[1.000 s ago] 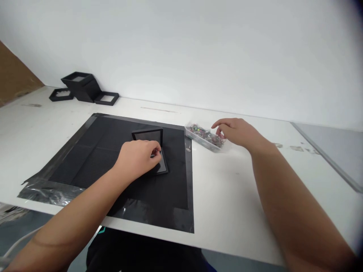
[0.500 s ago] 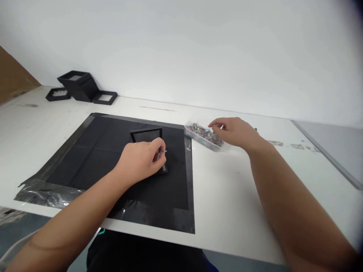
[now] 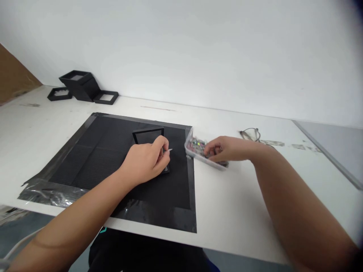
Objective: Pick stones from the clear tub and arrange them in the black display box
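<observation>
My left hand [image 3: 149, 158] is closed in a pinch on a small pale pointed piece [image 3: 170, 150], whose tip sticks out past the fingers. It hovers over or rests on a small black frame [image 3: 149, 131] with a raised panel. The hand hides most of this frame, which sits on a black ribbed mat [image 3: 107, 151]. My right hand [image 3: 224, 148] has its fingers bent down into a clear plastic tray [image 3: 202, 156]. Small shiny multicoloured pieces [image 3: 197, 144] fill the tray. What the blurred right fingertips hold is hidden.
Several black square frames [image 3: 82, 85] are stacked and lying by the wall at the back left. A pair of glasses [image 3: 251, 134] lies beyond my right wrist. At the far right is a grey panel [image 3: 337, 151] with a metal edge. Clear tape [image 3: 48, 192] covers the mat's border.
My right hand has come down from beside the tray into its pieces. The tray has shifted towards me. My left hand keeps its pinch near the small frame. The glasses have come into view.
</observation>
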### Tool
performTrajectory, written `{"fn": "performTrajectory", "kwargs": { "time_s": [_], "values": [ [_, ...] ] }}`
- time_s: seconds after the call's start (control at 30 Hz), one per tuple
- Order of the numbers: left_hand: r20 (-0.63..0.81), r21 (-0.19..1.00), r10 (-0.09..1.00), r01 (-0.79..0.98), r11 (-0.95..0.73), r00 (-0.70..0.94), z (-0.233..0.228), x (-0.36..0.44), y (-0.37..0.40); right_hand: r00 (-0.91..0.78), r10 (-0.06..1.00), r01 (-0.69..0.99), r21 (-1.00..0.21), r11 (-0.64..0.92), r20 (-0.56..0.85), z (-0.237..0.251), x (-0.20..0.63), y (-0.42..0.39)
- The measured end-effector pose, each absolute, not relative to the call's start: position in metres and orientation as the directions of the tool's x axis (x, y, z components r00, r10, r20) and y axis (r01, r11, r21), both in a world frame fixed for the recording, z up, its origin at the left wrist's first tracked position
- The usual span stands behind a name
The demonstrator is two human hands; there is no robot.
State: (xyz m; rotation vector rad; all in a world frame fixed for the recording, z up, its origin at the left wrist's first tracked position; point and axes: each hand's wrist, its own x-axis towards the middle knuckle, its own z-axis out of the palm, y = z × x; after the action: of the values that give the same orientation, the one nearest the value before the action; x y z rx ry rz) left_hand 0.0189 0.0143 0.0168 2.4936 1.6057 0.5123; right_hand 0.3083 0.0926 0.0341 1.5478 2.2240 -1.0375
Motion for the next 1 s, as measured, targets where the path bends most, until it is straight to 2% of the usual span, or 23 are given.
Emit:
{"fn": "performTrajectory", "kwargs": {
  "time_s": [0.13, 0.23, 0.3, 0.37, 0.43, 0.53, 0.7, 1.0],
  "values": [
    [0.247, 0.326, 0.871, 0.81, -0.488, 0.425, 0.017, 0.019, 0.012, -0.461, 0.599, 0.88, -0.422, 0.215, -0.655, 0.038, 0.303, 0.061],
    [0.332, 0.332, 0.822, 0.759, -0.561, 0.462, 0.018, 0.022, 0.007, -0.531, 0.552, 0.838, -0.494, 0.231, -0.643, 0.042, 0.305, 0.035],
    [0.41, 0.332, 0.777, 0.715, -0.615, 0.478, 0.018, 0.024, 0.003, -0.578, 0.632, 0.783, -0.569, 0.251, -0.517, 0.047, 0.307, 0.022],
    [0.477, 0.327, 0.728, 0.669, -0.668, 0.493, 0.018, 0.027, 0.0, -0.586, 0.744, 0.716, -0.635, 0.29, -0.32, 0.05, 0.308, 0.012],
    [0.516, 0.32, 0.687, 0.629, -0.709, 0.512, 0.017, 0.029, -0.002, -0.571, 0.803, 0.67, -0.663, 0.334, -0.172, 0.049, 0.305, 0.006],
    [0.517, 0.327, 0.669, 0.6, -0.731, 0.534, 0.014, 0.03, -0.002, -0.566, 0.817, 0.691, -0.604, 0.397, -0.111, 0.039, 0.295, 0.002],
    [0.479, 0.345, 0.65, 0.555, -0.757, 0.59, 0.007, 0.029, 0.003, -0.56, 0.806, 0.784, -0.44, 0.438, -0.194, 0.02, 0.276, 0.001],
    [0.561, 0.301, 0.62, 0.562, -0.77, 0.549, 0.001, 0.031, 0.004, -0.547, 0.803, 0.81, -0.39, 0.438, -0.235, 0.016, 0.273, 0.003]
  ]
}}
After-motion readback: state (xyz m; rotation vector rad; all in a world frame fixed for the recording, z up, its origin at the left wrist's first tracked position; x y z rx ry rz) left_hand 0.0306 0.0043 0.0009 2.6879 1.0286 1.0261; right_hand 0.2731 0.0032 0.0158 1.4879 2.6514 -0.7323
